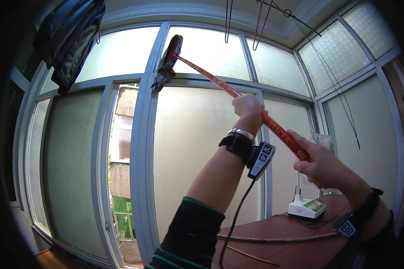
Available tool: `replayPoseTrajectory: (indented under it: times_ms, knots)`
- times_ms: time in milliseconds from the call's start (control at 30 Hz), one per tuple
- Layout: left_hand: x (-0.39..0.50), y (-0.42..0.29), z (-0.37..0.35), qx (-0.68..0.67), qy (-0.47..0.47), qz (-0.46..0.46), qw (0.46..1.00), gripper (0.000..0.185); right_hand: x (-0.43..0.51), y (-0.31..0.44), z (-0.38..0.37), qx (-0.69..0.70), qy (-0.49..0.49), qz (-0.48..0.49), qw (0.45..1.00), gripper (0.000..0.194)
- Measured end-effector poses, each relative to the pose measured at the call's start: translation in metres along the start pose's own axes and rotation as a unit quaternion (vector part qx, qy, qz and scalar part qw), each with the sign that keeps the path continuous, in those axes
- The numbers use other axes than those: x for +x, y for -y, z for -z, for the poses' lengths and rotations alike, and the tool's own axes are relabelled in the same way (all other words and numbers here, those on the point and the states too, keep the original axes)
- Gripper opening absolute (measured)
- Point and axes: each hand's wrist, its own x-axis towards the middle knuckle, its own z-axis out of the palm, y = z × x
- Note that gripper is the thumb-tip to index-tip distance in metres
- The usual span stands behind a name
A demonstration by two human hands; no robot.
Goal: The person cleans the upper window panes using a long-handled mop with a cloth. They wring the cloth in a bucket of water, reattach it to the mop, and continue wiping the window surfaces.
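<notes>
A long red pole (219,82) with lettering slants from the lower right up to the left. My left hand (249,109) grips it around its middle, and my right hand (318,164) holds its lower end. At the pole's top is a long, narrow head (171,55) with a dark grey cloth (163,77) wrapped on it. This head lies against, or just in front of, the upper window frame (153,62), beside a frosted upper pane (208,50). Whether the cloth touches the frame cannot be told.
Dark garments (70,40) hang at the upper left. Wire hangers (227,23) and a thin looped cord (336,84) hang from above. A white lamp base (306,206) stands on a reddish-brown tabletop (256,252) with a cable and a thin rod (276,239). A narrow window gap (121,168) shows the outside.
</notes>
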Motion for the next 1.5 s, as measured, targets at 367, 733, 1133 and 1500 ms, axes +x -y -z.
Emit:
replayPoseTrajectory:
  times_ms: [367, 733, 1133, 1500]
  knots:
    - [-0.026, 0.043, -0.094, -0.123, 0.138, 0.104, 0.977, 0.037, -0.036, -0.027, 0.071, -0.124, -0.076, -0.021, 0.989, 0.077]
    - [-0.034, 0.098, -0.142, -0.301, 0.316, 0.212, 0.874, 0.015, -0.058, -0.047, 0.084, -0.424, -0.168, -0.044, 0.889, 0.067]
    - [-0.076, 0.058, -0.190, -0.311, 0.191, 0.198, 0.910, 0.020, -0.060, -0.044, 0.176, -0.509, -0.110, 0.009, 0.853, 0.075]
    - [-0.039, -0.005, -0.174, -0.272, 0.070, 0.106, 0.954, 0.042, -0.009, -0.040, 0.201, -0.419, -0.092, 0.163, 0.888, 0.078]
